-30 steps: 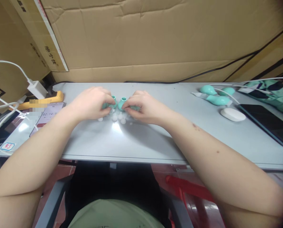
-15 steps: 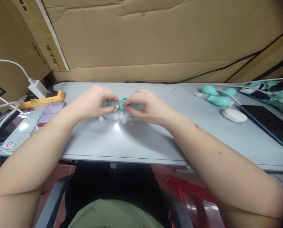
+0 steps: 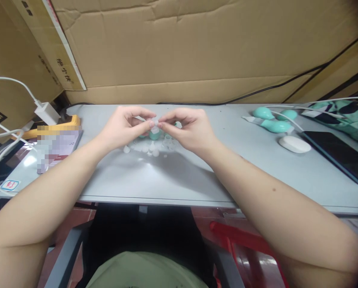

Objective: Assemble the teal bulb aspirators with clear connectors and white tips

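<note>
My left hand (image 3: 126, 126) and my right hand (image 3: 192, 128) meet at the back of the table, fingertips closed in a pinch. Between them they hold a small translucent plastic piece (image 3: 155, 122). Just below it sits a teal bulb (image 3: 154, 135); whether the piece touches the bulb's neck I cannot tell. More teal shows behind the fingers of each hand, mostly hidden. Several small whitish plastic parts (image 3: 155, 153) lie scattered on the table in front of the bulb and under my right hand.
At the right are several teal bulbs (image 3: 275, 125), a white oval case (image 3: 295, 144) and a dark phone (image 3: 341, 156). Another phone (image 3: 61, 150), a yellow power strip (image 3: 73, 121) and white cables lie left. Cardboard (image 3: 197, 48) stands behind the grey table (image 3: 155, 184).
My right hand has let go of the teal bulb's neck. Both hands have come together above the bulb, fingertips now on the translucent piece that was near my left fingers.
</note>
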Available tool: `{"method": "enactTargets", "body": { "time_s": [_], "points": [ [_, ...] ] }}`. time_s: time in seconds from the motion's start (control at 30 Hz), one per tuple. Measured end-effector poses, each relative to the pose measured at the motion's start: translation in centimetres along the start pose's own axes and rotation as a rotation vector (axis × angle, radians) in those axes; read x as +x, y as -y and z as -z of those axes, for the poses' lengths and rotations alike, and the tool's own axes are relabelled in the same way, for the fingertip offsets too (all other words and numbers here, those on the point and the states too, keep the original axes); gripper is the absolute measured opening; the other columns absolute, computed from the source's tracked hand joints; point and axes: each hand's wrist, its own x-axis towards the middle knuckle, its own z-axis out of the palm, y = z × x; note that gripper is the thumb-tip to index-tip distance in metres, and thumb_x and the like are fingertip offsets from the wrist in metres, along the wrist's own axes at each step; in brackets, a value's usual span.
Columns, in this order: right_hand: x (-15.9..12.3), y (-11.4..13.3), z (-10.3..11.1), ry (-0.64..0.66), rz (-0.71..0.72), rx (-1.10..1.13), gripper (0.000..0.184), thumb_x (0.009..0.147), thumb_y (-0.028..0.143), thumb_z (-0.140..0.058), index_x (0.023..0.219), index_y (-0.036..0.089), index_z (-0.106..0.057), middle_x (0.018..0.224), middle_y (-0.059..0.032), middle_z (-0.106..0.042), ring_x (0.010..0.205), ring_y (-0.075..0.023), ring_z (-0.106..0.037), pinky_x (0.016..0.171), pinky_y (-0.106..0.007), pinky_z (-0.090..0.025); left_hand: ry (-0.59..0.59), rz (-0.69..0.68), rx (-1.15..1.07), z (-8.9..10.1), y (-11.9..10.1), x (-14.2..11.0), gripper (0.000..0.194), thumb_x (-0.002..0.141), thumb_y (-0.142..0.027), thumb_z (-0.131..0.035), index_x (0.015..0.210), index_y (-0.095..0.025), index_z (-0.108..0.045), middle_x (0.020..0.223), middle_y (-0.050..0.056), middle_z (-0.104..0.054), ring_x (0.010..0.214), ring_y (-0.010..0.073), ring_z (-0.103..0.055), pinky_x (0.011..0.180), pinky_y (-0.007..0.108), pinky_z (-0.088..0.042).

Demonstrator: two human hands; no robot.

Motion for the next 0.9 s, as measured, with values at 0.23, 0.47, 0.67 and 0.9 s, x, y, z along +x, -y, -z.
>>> {"method": "enactTargets", "body": {
  "time_s": [0.23, 0.47, 0.67, 0.9],
  "points": [
    [0.1, 0.1, 0.1, 0.064, -0.039, 0.038, 0.016, 0.095, 0.032, -0.077, 0.086, 0.019, -0.074, 0.082, -0.0039, -0.076, 0.074, -0.0165, -0.064, 0.07, -0.032, -0.049, -0.024, 0.032, -0.054, -0.4, 0.3, 0.1, 0.04, 0.085, -0.05, -0.091, 0.106, -0.016, -0.083, 0.091, 0.007, -0.086, 0.082, 0.0233, -0.084, 0.081, 0.038, -0.074],
    [0.0, 0.4, 0.0, 0.116, -0.068, 0.048, 0.019, 0.098, 0.036, -0.072, 0.088, 0.02, -0.067, 0.082, -0.0027, -0.07, 0.074, -0.0154, -0.057, 0.07, -0.031, -0.046, -0.018, 0.058, -0.102, -0.4, -0.1, 0.0, 0.039, 0.084, -0.048, -0.092, 0.105, -0.016, -0.085, 0.091, 0.007, -0.086, 0.083, 0.0234, -0.085, 0.082, 0.038, -0.075],
    [0.2, 0.6, 0.6, 0.146, -0.05, -0.008, 0.01, 0.094, 0.024, -0.067, 0.087, 0.018, -0.07, 0.078, -0.0016, -0.068, 0.071, -0.0143, -0.056, 0.068, -0.03, -0.045, -0.003, 0.051, -0.092, -0.5, -0.6, -0.2, 0.031, 0.085, -0.04, -0.091, 0.104, -0.015, -0.086, 0.09, 0.006, -0.086, 0.081, 0.0218, -0.084, 0.081, 0.034, -0.074],
    [0.0, 0.9, 0.8, 0.17, -0.054, -0.047, 0.007, 0.091, 0.022, -0.063, 0.085, 0.021, -0.067, 0.076, -0.0003, -0.063, 0.071, -0.0145, -0.052, 0.067, -0.03, -0.043, 0.015, 0.052, -0.102, -0.5, -0.9, -0.2, 0.026, 0.088, -0.036, -0.087, 0.104, -0.015, -0.087, 0.091, 0.007, -0.086, 0.084, 0.0219, -0.084, 0.083, 0.036, -0.074]
  ]
}}
